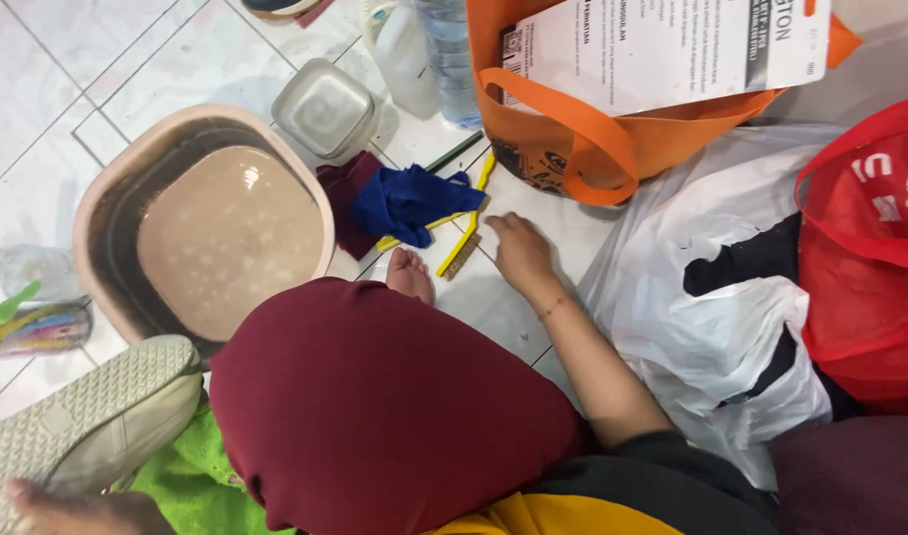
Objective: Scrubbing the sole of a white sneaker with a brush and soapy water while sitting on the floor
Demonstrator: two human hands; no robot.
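Note:
My right hand (521, 253) lies palm down on the white tile floor, fingertips right beside a yellow-handled brush (464, 246); nothing is in its grasp. My left hand (82, 513) is at the bottom left edge and grips a shoe with a pale ridged sole (87, 421) from below; most of the hand is out of view. My knee, covered in maroon fabric (374, 406), fills the middle. My bare toes (409, 274) poke out next to the brush. A green cloth (181, 481) lies under the shoe.
A beige basin (97, 193) of murky water sits on the left. Beyond the brush lie a blue cloth (414, 198) and a dark maroon cloth (340, 193). A square plastic tub (325, 107), clear bottle (449, 59), orange bag (612, 149), white plastic bag (692, 327) and red bag (870, 258) crowd the floor.

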